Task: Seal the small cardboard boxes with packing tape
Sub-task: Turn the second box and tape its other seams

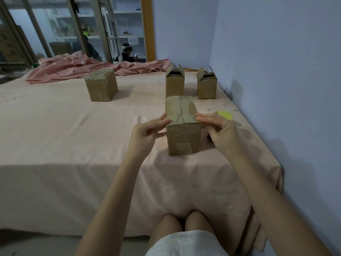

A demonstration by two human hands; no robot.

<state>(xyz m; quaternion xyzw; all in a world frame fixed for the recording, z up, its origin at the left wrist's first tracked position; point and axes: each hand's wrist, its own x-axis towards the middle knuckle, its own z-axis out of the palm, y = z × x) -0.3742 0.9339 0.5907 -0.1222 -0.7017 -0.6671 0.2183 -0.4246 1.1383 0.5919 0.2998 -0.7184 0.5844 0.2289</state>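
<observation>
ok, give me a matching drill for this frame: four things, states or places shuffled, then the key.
Things:
1. near box
2. far left box
3. back box pair
4. yellow-green item

States or places:
A. top flaps standing open
B. alone, closed, near the pink blanket
C. just beyond the right hand
D. between both hands, flaps closed; left hand at its edge

Pairs: 1-D, 2-B, 3-A, 4-C

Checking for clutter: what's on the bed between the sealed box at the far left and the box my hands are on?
Nothing: the head view shows only bare pink sheet between the far-left sealed box and the near box.
</observation>
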